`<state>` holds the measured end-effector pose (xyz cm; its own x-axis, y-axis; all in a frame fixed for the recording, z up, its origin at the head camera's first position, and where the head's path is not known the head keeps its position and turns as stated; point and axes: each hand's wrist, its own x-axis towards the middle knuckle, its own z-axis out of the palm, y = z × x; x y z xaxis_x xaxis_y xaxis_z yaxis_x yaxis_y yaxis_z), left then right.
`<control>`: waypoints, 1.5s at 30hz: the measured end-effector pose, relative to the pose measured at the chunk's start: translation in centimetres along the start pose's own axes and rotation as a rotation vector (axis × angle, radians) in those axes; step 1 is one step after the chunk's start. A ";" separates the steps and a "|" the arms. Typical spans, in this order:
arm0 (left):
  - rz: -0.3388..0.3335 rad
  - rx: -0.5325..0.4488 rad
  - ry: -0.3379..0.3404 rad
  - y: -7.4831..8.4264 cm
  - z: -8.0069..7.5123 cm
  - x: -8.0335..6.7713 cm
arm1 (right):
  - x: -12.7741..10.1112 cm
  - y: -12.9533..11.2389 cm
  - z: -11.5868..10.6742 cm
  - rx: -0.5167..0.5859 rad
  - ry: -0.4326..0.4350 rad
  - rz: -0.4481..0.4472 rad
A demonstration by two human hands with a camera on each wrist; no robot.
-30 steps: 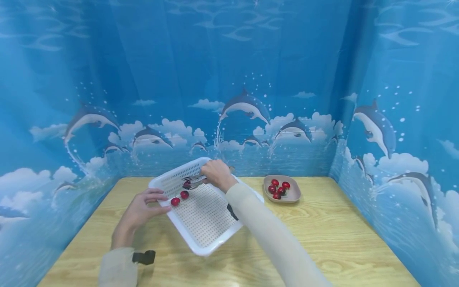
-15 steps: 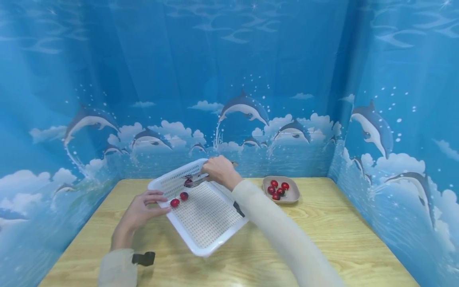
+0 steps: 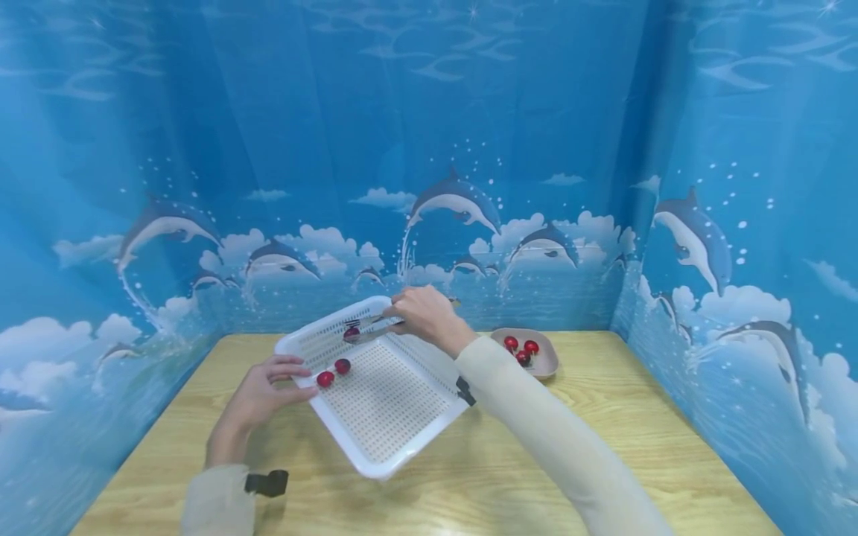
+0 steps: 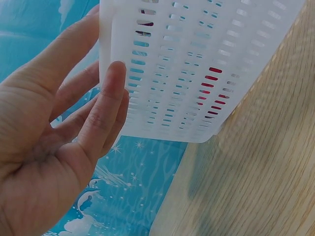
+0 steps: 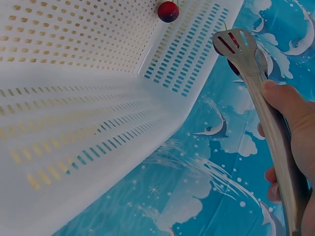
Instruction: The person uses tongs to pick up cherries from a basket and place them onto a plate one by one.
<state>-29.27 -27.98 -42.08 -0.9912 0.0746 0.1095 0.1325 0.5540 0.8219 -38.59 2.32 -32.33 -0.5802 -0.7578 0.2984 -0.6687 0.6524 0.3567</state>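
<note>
My left hand (image 3: 258,394) grips the left rim of a white perforated plastic basket (image 3: 395,409), thumb on one side and fingers on the other. The basket is tilted and raised off the table. Two red cherries, one dark cherry (image 3: 343,366) and a brighter cherry (image 3: 325,379), lie inside it close to that hand. My right hand (image 3: 425,316) is over the basket's far edge, holding metal tongs (image 5: 268,123). Pinched between the slotted tips is another cherry (image 3: 351,335), partly hidden by the metal in the right wrist view.
A pinkish-brown dish (image 3: 550,365) with several cherries (image 3: 531,348) stands at the table's back right, partly covered by my right sleeve (image 3: 536,409). The wooden table (image 3: 670,461) ends at a blue dolphin-print curtain (image 3: 570,149) on three sides.
My right hand has moved right and slightly up, with the cherry still between the tongs. The sleeve now overlaps the dish. My left hand and the basket have hardly moved.
</note>
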 end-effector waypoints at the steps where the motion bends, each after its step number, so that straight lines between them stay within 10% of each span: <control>1: -0.003 -0.001 0.000 0.0 0.0 0.0 | -0.2 0.1 0.0 -0.001 0.011 -0.006; 45: 0.013 0.006 -0.006 0.1 -0.1 -0.1 | -7.2 2.2 0.2 0.043 0.248 -0.024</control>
<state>-29.16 -27.99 -41.99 -0.9893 0.0871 0.1167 0.1455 0.5579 0.8170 -35.96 9.25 -33.92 -0.4355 -0.7484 0.5003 -0.7031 0.6298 0.3302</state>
